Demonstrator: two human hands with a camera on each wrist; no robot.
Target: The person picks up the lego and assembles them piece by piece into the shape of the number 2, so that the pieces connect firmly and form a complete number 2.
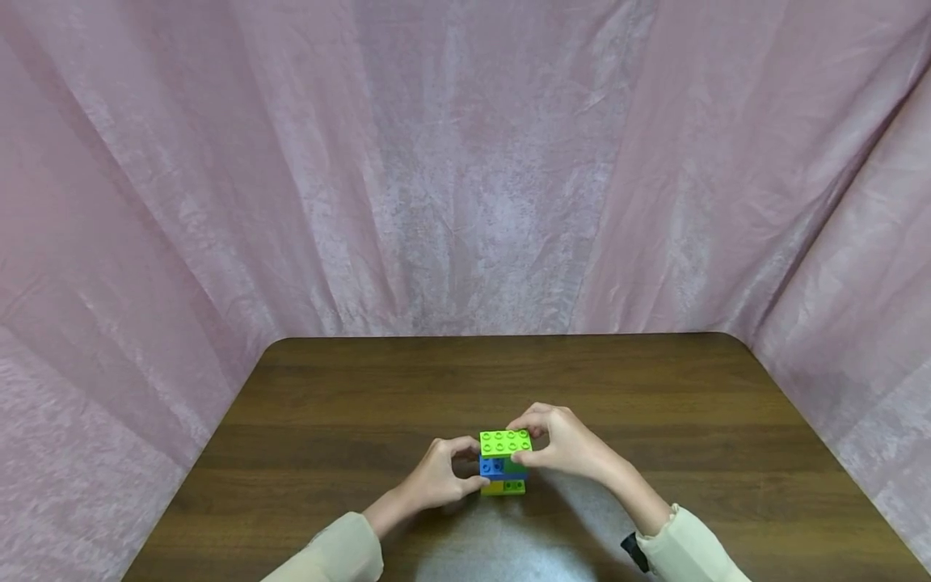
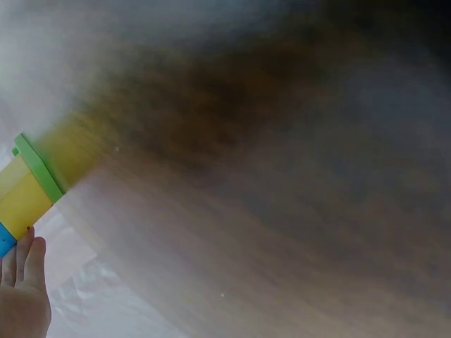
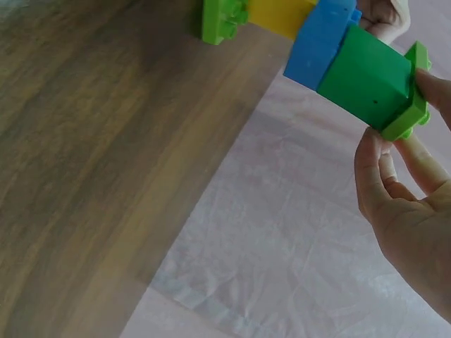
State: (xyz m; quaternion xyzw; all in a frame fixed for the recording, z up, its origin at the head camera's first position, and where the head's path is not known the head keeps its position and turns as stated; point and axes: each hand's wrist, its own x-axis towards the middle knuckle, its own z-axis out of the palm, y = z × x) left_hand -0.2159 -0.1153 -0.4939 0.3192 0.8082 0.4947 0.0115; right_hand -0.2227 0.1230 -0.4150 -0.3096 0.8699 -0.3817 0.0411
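Note:
A stack of toy building bricks stands upright on the table. Its light green bottom brick (image 3: 213,21) carries a yellow block (image 3: 280,14), and above that come a blue brick (image 3: 317,46) and a dark green block (image 3: 368,76). A light green brick (image 1: 505,442) with studs tops the stack. My left hand (image 1: 440,477) pinches the blue brick from the left side. From the right, my right hand (image 1: 567,444) grips the light green top brick between thumb and fingers. In the left wrist view, the yellow block (image 2: 27,201) and bottom brick show only at the left edge.
The brown wooden table (image 1: 349,388) has rounded far corners. Pink curtains (image 1: 480,162) hang behind it and along both sides. A dark band (image 1: 635,553) sits at the right sleeve's cuff. Much of the left wrist view is blurred.

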